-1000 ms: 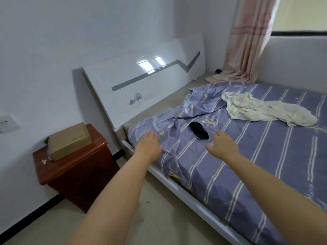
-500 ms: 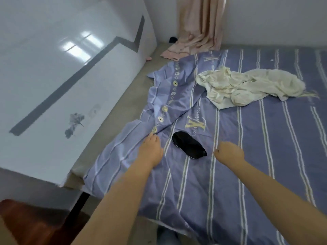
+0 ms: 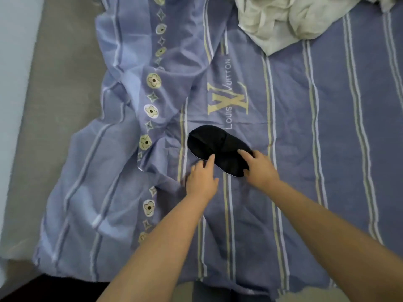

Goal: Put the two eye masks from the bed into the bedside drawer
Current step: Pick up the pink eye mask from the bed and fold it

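Note:
A black eye mask point(image 3: 214, 147) lies flat on the purple striped sheet point(image 3: 305, 149) in the middle of the bed. It may be two masks stacked; I cannot tell. My left hand point(image 3: 201, 177) is at the mask's near left edge, fingers apart, fingertips touching it. My right hand point(image 3: 258, 165) rests on the mask's near right end, fingers curled over the edge. Neither hand has lifted it. The bedside drawer is out of view.
A crumpled cream cloth point(image 3: 287, 20) lies at the far right of the bed. The sheet is rumpled on the left, with bare grey mattress point(image 3: 54, 88) beside it. The bed's near edge and dark floor point(image 3: 54, 290) are at the bottom.
The camera has moved in over the bed. Both hands have moved inward from either side and now touch the black mask.

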### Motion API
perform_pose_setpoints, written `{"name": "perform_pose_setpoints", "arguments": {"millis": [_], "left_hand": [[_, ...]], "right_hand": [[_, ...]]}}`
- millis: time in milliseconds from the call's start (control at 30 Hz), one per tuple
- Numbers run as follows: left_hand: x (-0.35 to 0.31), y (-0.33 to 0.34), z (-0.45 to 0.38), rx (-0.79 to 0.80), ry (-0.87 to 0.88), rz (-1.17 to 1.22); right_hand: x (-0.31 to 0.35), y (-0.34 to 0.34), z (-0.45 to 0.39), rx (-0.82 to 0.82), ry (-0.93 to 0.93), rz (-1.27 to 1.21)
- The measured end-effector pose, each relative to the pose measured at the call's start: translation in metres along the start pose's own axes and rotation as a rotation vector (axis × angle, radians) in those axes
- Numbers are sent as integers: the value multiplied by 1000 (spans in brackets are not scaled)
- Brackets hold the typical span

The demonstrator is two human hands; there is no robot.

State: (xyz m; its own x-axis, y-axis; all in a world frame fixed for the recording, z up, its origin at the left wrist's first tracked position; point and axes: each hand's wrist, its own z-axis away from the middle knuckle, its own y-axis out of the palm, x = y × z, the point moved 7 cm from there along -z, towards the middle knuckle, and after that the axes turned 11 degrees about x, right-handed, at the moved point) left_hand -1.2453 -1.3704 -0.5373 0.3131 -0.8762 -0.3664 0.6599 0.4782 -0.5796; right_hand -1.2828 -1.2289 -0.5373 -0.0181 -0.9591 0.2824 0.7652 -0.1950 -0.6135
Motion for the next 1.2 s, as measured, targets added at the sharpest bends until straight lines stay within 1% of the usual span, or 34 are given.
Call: {"name": "perform_pose_setpoints", "arguments": {"millis": [67,167,233,300,367,433,533,633,667,733,800,867,967,1000,1100,1133,1200], "left_hand": [[0,7,-12,-42,-1,54],[-1,7,-19,-123,67,84],[-5,3,-17,-141,135,126],[-16,-1,-13,-95,215,176],[-25,-2,-7,-30,245,241],[-30,-7,-3,-11,219,357],[-35,-8,3,82,162,459],[-49,-25,20,133,170,445],[-54,-36,27,112,182,447],[-65,-69,44,-2,211,495],[-76,-109,66,-151,256,566],[-89,-144,87,-244,314,580],[-116,-197,130,-319,413,642],[-124,-209,140,-314,439,666],[-159,-252,180,-279,564,665],[-172,-266,195,-276,610,636],[-198,-290,225,-271,729,594]], "right_hand": [[-8,5,-9,-31,-19,-156],[-26,9,-5,-62,41,-530],[-34,12,5,-8,91,-848],[-33,13,18,81,86,-1161],[-30,7,32,152,59,-1336],[-29,-1,44,205,65,-1406],[-34,-13,60,194,116,-1429],[-30,-32,79,127,118,-1436],[-30,-39,84,91,120,-1415],[-28,-62,97,-3,110,-1377],[-26,-93,112,-145,91,-1407],[-26,-121,124,-283,85,-1436],[-17,-173,156,-440,-20,-1399],[-12,-188,166,-476,-65,-1313],[17,-241,211,-623,-253,-859],[30,-257,230,-667,-340,-747],[55,-285,264,-700,-519,-583]]}}
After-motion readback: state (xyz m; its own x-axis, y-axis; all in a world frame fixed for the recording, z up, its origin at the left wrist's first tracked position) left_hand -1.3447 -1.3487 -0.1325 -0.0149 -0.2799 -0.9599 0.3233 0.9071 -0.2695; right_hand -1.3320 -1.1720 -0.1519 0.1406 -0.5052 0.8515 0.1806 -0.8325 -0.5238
